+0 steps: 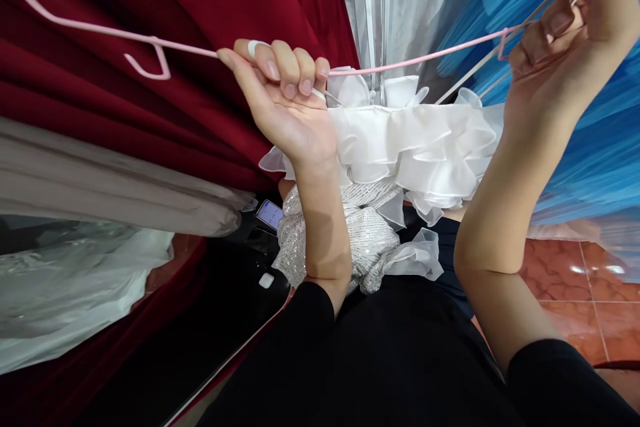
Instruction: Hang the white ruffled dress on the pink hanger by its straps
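A thin pink clothes hanger (410, 61) stretches across the upper view, with small hooks below its bar. My left hand (295, 97) is closed around the bar near its middle, and a thin white strap shows under its fingers. At the upper right, my right hand (565, 47) is closed with curled fingers on thin cream straps (470, 75), beside the hanger's right end. Part of the hanger passes behind that hand. Below hangs a white ruffled dress (420, 140). Its silver sequined part (370, 230) lies bunched in my lap, partly behind my left forearm.
Dark red cloth (270, 0) hangs at the left, above pale grey fabric (110, 167). Blue tulle (590, 120) hangs at the right over red floor tiles (565, 273). A lit phone (271, 213) and a small white case (266, 280) lie on a black surface.
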Available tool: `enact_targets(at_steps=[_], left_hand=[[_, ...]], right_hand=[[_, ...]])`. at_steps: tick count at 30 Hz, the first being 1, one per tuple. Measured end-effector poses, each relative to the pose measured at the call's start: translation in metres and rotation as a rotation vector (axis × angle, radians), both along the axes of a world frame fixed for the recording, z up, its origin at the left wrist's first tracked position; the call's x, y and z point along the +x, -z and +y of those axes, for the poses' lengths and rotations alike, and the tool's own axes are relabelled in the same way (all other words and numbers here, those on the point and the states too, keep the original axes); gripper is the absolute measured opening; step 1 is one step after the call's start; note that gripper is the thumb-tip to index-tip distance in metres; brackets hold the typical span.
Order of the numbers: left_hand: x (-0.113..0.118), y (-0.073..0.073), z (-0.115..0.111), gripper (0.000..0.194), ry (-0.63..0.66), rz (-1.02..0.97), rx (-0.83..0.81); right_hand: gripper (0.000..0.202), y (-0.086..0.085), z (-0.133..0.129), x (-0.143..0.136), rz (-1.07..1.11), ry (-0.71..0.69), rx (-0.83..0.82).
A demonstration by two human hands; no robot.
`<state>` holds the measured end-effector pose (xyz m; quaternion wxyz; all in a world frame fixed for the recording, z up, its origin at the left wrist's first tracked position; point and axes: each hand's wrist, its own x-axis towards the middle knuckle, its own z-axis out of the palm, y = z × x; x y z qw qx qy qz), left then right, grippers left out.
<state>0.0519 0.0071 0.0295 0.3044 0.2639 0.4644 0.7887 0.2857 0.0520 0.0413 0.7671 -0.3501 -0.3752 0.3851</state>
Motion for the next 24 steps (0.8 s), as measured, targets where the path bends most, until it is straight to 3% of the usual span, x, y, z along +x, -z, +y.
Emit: enact_targets(at_steps=[3,7,10,15,19,24], left_hand=[[0.0,-0.002,-0.005,0.061,-0.027,0.014,0.003],[-0.001,-0.002,-0.002,0.057,0.079,0.013,0.067],[0.003,0.003,0.005,0.053,0.155,0.013,0.177],[0.01,0.005,0.009,0.045,0.279,-0.055,0.33],[0.012,0.001,0.007,0.038,0.381,-0.232,0.476],[0.014,0.003,0.01,0.038,0.43,-0.291,0.517]], right_hand=[[0.029,0.01,0.008,0.021,0.044,-0.063,-0.142],[0.034,0.028,0.01,0.037,0.195,-0.033,-0.307],[0.032,0.036,0.005,0.027,0.253,-0.04,-0.294],[0.022,0.034,-0.017,-0.003,0.171,-0.021,-0.228],[0.02,0.031,-0.033,-0.008,0.143,-0.026,-0.18],[0.017,0.026,-0.048,-0.012,0.127,-0.053,-0.179]])
